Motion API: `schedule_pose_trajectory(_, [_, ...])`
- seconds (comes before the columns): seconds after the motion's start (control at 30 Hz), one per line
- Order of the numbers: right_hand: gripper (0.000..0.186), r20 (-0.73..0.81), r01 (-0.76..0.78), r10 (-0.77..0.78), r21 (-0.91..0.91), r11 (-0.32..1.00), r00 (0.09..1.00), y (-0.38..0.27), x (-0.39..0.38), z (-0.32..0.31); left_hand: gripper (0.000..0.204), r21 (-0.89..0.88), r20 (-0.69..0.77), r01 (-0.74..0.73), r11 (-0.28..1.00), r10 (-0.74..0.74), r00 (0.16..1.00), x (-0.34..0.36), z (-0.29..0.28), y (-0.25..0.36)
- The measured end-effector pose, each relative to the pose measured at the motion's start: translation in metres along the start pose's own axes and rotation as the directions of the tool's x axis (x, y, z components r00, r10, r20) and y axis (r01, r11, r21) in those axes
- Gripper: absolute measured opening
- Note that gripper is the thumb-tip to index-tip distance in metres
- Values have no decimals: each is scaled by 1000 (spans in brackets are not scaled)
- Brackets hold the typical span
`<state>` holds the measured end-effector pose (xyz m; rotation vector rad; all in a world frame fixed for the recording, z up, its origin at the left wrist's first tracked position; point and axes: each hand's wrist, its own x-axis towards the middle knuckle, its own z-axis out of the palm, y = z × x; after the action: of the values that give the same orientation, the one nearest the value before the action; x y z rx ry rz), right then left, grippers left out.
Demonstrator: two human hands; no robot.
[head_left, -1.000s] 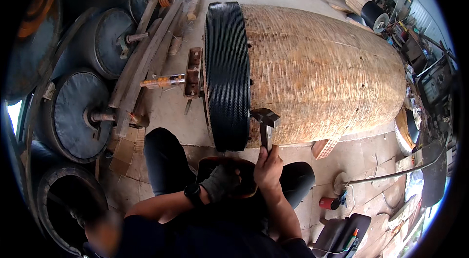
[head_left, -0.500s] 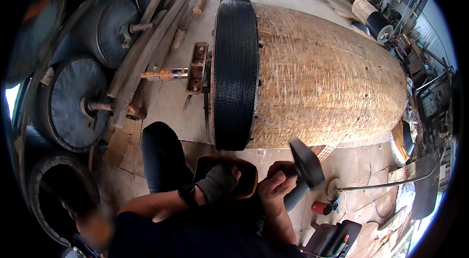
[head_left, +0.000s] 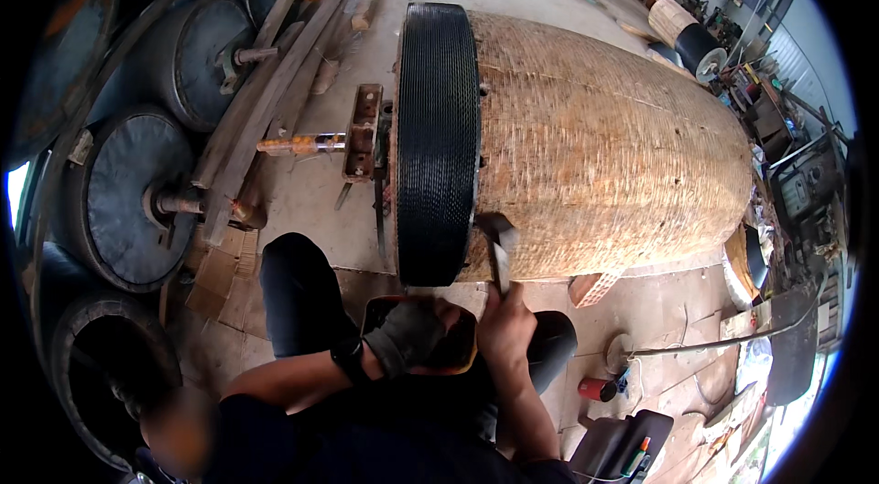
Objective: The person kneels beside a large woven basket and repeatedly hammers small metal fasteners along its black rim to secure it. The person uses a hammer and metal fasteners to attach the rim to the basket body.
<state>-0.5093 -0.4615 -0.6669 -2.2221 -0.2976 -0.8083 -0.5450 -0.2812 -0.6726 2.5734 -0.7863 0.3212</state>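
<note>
A large cylinder [head_left: 604,136] with a rough, straw-brown surface lies across the view before me. A black ribbed band [head_left: 439,136] is wrapped around its left end. My right hand [head_left: 505,328] is closed around the handle of a hammer [head_left: 500,250]. The blurred hammer head is over the cylinder, just beside the band's right edge. My left hand [head_left: 407,337], in a dark glove with bare fingertips, is over a dark box [head_left: 465,351] with a yellowish rim between my knees. Its fingers are bent together; what they hold is too small to make out.
Dark metal rollers [head_left: 137,200] are stacked at the left beside long wooden beams [head_left: 265,99]. A rusty bracket and shaft [head_left: 363,131] stick out from the cylinder's left end. At the right are a red can [head_left: 597,389], a dark stool-like box [head_left: 623,447] and a disc with a rod [head_left: 620,353].
My right hand has swung the hammer up and left, from beside my knee to the cylinder by the band's edge. My left hand stays over the box.
</note>
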Motion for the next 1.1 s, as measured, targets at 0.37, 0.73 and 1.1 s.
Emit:
schedule_pose_trajectory(0.37, [17, 163, -168, 174, -50, 984, 971, -5, 5, 7, 42, 512, -706, -9, 859, 427, 565, 122, -110, -49])
schedule_pose_trajectory(0.73, [20, 184, -155, 136, 93, 984, 973, 4, 10, 3, 38, 525, -667, 91, 846, 342, 662, 153, -118, -71])
schedule_pose_trajectory(1.1, [18, 149, -154, 139, 90, 984, 979, 29, -7, 11, 37, 564, -669, 155, 811, 338, 661, 170, -127, -92])
